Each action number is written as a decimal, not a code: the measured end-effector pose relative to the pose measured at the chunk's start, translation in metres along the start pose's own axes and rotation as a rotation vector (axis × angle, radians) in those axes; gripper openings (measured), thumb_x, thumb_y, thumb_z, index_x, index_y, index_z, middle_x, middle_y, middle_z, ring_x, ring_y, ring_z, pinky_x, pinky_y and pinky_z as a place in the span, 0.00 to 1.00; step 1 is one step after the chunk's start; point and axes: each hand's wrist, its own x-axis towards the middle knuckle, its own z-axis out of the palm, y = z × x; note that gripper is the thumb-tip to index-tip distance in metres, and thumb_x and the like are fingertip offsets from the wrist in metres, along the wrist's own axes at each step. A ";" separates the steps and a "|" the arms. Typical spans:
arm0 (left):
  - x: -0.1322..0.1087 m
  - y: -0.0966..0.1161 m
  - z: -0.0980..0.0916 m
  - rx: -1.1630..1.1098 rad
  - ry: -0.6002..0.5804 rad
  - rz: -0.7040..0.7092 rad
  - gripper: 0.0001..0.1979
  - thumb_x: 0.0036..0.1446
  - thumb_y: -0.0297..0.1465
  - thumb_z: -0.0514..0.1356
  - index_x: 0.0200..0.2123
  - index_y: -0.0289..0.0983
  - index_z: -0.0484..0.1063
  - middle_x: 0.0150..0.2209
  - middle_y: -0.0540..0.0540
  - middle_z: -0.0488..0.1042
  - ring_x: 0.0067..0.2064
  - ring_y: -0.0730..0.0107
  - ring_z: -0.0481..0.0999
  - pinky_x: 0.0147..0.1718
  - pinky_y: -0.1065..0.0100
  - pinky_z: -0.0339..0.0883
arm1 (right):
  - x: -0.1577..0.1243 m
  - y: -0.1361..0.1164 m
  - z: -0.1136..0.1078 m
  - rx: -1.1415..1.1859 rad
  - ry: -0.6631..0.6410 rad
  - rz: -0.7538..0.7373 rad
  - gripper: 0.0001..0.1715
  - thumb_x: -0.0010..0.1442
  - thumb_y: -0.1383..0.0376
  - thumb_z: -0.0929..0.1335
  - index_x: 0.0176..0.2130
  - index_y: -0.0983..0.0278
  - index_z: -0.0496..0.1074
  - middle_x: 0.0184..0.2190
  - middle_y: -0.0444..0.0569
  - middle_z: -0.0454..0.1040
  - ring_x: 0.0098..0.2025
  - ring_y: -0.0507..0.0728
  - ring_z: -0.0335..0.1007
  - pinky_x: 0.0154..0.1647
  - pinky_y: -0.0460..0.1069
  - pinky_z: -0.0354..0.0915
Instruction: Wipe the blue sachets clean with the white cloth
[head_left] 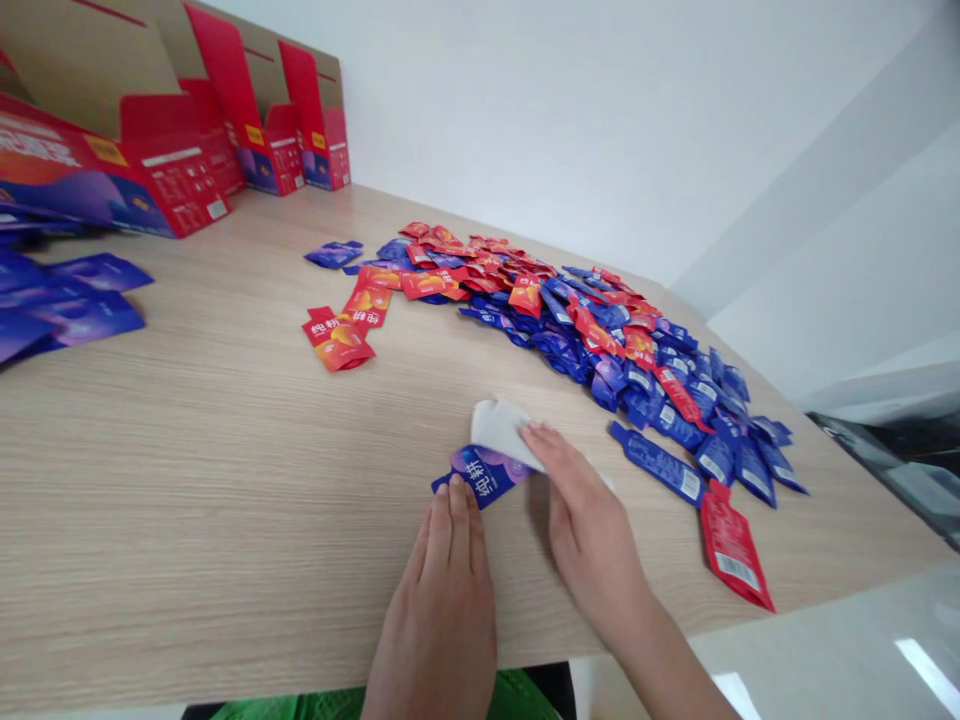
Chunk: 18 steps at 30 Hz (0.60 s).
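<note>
My left hand [444,590] lies flat on the wooden table [187,450], its fingertips pressing the near end of a blue sachet [480,478]. My right hand [583,520] rests beside it, fingers stretched over a white cloth or wipe [501,428] that lies on the sachet's far end. A long pile of blue and red sachets [600,320] stretches across the table behind both hands. Two red sachets [349,325] lie apart to the left of the pile.
Open red and blue cardboard boxes [172,130] stand at the far left against the white wall. Flat blue packs [67,300] lie at the left edge. A single red sachet [735,545] sits near the table's right front corner.
</note>
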 end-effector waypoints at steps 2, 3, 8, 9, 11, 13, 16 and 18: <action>0.002 -0.001 -0.003 0.017 -0.022 0.011 0.25 0.56 0.22 0.51 0.53 0.25 0.80 0.53 0.33 0.84 0.53 0.54 0.84 0.54 0.60 0.80 | -0.001 -0.019 0.009 0.044 -0.125 -0.153 0.45 0.65 0.82 0.59 0.74 0.56 0.63 0.71 0.47 0.68 0.76 0.56 0.59 0.76 0.61 0.60; 0.002 -0.001 -0.004 0.026 -0.034 0.020 0.24 0.57 0.22 0.51 0.51 0.25 0.80 0.50 0.33 0.85 0.51 0.54 0.85 0.54 0.59 0.80 | 0.000 -0.022 0.013 0.053 -0.169 -0.200 0.47 0.63 0.83 0.58 0.74 0.56 0.62 0.71 0.46 0.69 0.76 0.55 0.58 0.76 0.60 0.60; -0.002 -0.001 -0.002 0.012 -0.011 0.022 0.27 0.56 0.23 0.51 0.55 0.21 0.78 0.59 0.29 0.80 0.59 0.51 0.81 0.56 0.61 0.79 | 0.008 0.023 0.010 -0.059 -0.041 0.016 0.46 0.60 0.83 0.58 0.71 0.59 0.68 0.70 0.52 0.70 0.74 0.60 0.63 0.75 0.66 0.60; -0.002 -0.001 0.000 0.011 -0.012 0.019 0.27 0.55 0.23 0.51 0.55 0.21 0.77 0.59 0.29 0.79 0.59 0.50 0.81 0.56 0.61 0.79 | 0.008 0.030 0.006 -0.078 -0.004 0.067 0.44 0.61 0.83 0.58 0.70 0.60 0.69 0.69 0.54 0.72 0.72 0.61 0.65 0.75 0.67 0.61; -0.002 0.000 0.002 0.024 -0.022 0.021 0.28 0.55 0.23 0.51 0.56 0.20 0.77 0.59 0.29 0.79 0.59 0.50 0.81 0.56 0.61 0.79 | 0.007 0.029 0.001 -0.065 0.029 0.085 0.40 0.64 0.81 0.58 0.69 0.61 0.71 0.68 0.55 0.73 0.71 0.61 0.67 0.74 0.66 0.62; 0.000 0.000 0.002 0.045 -0.009 0.026 0.28 0.55 0.23 0.51 0.55 0.21 0.77 0.59 0.29 0.80 0.58 0.51 0.82 0.55 0.62 0.79 | 0.004 0.010 0.002 0.001 -0.003 -0.005 0.39 0.66 0.80 0.58 0.71 0.61 0.68 0.69 0.53 0.71 0.73 0.59 0.63 0.75 0.64 0.61; 0.001 -0.001 0.001 0.073 0.004 0.051 0.26 0.56 0.24 0.50 0.53 0.22 0.79 0.55 0.30 0.82 0.55 0.52 0.84 0.54 0.61 0.80 | 0.002 -0.016 0.012 0.059 -0.151 -0.192 0.46 0.61 0.83 0.58 0.73 0.61 0.64 0.72 0.50 0.67 0.77 0.55 0.55 0.77 0.60 0.58; 0.001 -0.001 0.000 0.059 -0.005 0.047 0.26 0.56 0.24 0.51 0.53 0.21 0.79 0.55 0.29 0.82 0.56 0.51 0.84 0.54 0.60 0.80 | 0.006 -0.011 0.016 0.048 -0.204 -0.222 0.48 0.58 0.85 0.57 0.72 0.63 0.65 0.72 0.50 0.67 0.77 0.55 0.54 0.78 0.60 0.56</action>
